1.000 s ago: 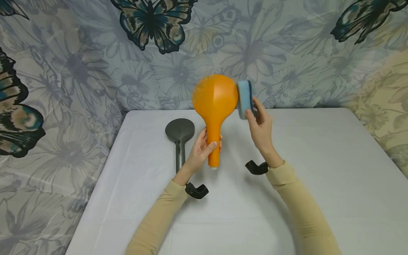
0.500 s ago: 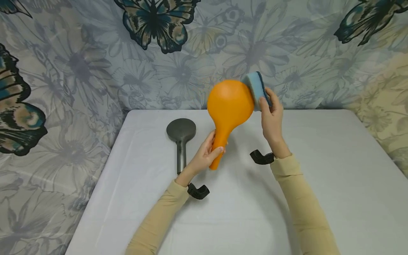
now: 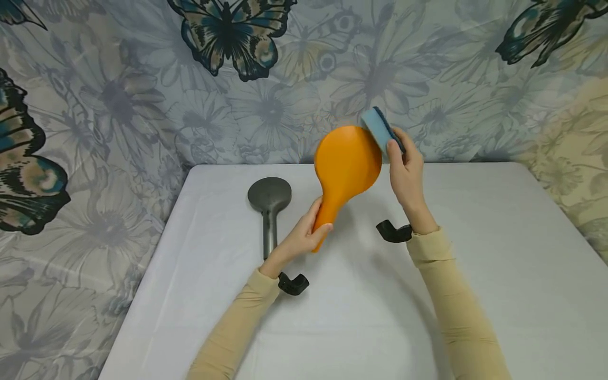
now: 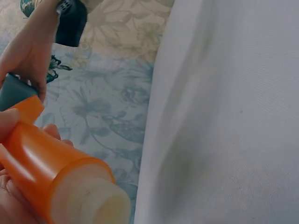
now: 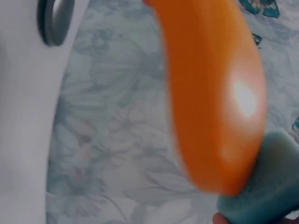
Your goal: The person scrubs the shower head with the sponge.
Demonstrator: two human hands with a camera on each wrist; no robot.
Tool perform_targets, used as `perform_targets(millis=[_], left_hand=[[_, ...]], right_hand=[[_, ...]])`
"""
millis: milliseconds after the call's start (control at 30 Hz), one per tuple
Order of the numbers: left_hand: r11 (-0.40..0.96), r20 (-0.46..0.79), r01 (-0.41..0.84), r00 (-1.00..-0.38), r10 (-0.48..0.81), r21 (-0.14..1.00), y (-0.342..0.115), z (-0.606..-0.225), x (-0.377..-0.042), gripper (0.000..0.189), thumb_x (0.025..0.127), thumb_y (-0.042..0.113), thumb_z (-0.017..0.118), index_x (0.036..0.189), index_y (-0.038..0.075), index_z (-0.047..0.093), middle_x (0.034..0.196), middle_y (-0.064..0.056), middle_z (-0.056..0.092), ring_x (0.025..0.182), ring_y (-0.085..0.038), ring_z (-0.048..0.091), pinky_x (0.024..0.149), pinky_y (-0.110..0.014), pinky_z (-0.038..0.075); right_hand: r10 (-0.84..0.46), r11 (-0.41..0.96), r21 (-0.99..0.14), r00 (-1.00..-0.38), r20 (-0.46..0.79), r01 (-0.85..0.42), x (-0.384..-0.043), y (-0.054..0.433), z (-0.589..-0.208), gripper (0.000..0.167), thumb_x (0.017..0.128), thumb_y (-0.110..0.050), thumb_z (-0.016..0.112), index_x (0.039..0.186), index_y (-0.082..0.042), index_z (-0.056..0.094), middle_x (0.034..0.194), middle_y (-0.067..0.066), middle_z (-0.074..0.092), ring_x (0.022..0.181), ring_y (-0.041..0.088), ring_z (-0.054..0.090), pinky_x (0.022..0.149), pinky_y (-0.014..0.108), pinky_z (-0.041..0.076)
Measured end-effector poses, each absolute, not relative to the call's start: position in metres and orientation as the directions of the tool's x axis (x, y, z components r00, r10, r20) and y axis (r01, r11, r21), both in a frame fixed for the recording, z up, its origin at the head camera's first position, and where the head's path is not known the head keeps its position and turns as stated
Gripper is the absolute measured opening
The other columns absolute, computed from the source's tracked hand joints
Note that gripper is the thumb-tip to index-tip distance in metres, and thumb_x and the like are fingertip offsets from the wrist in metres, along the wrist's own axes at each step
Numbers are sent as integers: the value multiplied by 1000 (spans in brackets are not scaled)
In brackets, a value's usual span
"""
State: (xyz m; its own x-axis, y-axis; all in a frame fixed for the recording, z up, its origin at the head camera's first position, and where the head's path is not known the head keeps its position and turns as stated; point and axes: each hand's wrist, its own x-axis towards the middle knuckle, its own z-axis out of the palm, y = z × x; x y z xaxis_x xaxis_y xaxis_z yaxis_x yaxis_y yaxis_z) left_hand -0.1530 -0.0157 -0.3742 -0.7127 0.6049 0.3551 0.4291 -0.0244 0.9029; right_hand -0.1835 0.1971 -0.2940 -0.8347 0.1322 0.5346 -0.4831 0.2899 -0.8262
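An orange shower head [image 3: 349, 161] is held up over the table, its round head tilted up to the right and its smooth back towards me. My left hand [image 3: 304, 232] grips its handle. In the left wrist view, a whitish connector [image 4: 105, 205] shows at the handle's lower end. My right hand [image 3: 407, 171] pinches a light blue sponge [image 3: 377, 128] with a dark scouring side. The sponge's pale side lies against the upper right rim of the head; in the right wrist view this sponge [image 5: 266, 182] touches the orange rim.
A grey shower head [image 3: 269, 194] lies on the white-covered table [image 3: 475, 221], left of the left hand, its handle end partly behind the left wrist. Patterned cloth with butterflies [image 3: 228, 37] hangs behind. Black curved mounts [image 3: 394, 232] sit at both wrists.
The orange shower head has moved right, tilted rightward and turned so its smooth back faces me. My right hand has moved right and slightly up, with the sponge now leaning left along the rim.
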Motion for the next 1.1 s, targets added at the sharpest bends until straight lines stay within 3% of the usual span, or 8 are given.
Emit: perform_targets(millis=[167,333,433,500,733,867,967,1100], left_hand=[[-6,395,484,-707,587,875,-14,-367,-148,55,91,-11,46,139,-12,21,103,-28,48,82,-29,45,74,-28,39],[-17,423,488,-739,524,873,-17,-379,-156,55,92,-9,46,140,-9,20,100,-24,48,81,-30,49,73,-28,43],[17,405,481,-756,513,876,-19,-390,-164,57,93,-6,47,143,-2,18,103,-22,48,83,-28,50,74,-29,44],[66,406,512,-748,525,857,-20,-395,-167,58,94,-3,47,144,1,18,106,-21,49,85,-26,49,76,-30,43],[300,397,644,-707,585,704,-15,-405,-165,57,94,1,48,142,-6,19,131,-20,42,102,-26,48,93,-39,40],[379,428,674,-715,553,635,-12,-408,-163,55,93,2,49,141,-5,23,133,-20,42,105,-27,49,93,-41,41],[388,476,688,-714,514,613,-12,-409,-163,53,92,1,50,139,-5,27,125,-18,48,95,-25,51,86,-40,45],[380,517,702,-706,484,602,-13,-409,-164,53,90,-2,52,138,-6,29,119,-18,50,88,-24,51,80,-39,47]], right_hand=[[104,281,-796,-807,581,-537,-197,208,-299,35,99,-11,41,131,1,48,128,16,49,99,13,46,79,23,37],[115,334,-852,-879,462,-404,-186,217,-319,40,100,-17,38,136,2,42,109,11,53,81,9,48,69,20,38],[100,358,-868,-910,403,-345,-175,214,-318,43,101,-17,34,137,5,38,104,21,51,76,11,46,66,20,38],[100,363,-862,-905,414,-354,-172,211,-313,43,101,-16,34,137,6,38,116,26,48,86,14,47,73,21,38],[8,507,-616,-712,702,-602,-187,203,-292,31,94,1,47,124,5,55,125,23,50,107,29,50,88,28,40],[-55,530,-520,-639,767,-670,-195,212,-298,31,90,5,52,121,4,58,124,22,51,110,33,50,91,32,40],[-21,552,-546,-665,746,-630,-198,224,-307,31,92,0,51,122,3,58,120,21,54,103,31,52,85,26,41],[34,595,-637,-776,629,-490,-199,240,-321,32,96,-10,47,124,3,55,117,22,56,91,27,52,73,19,38]])
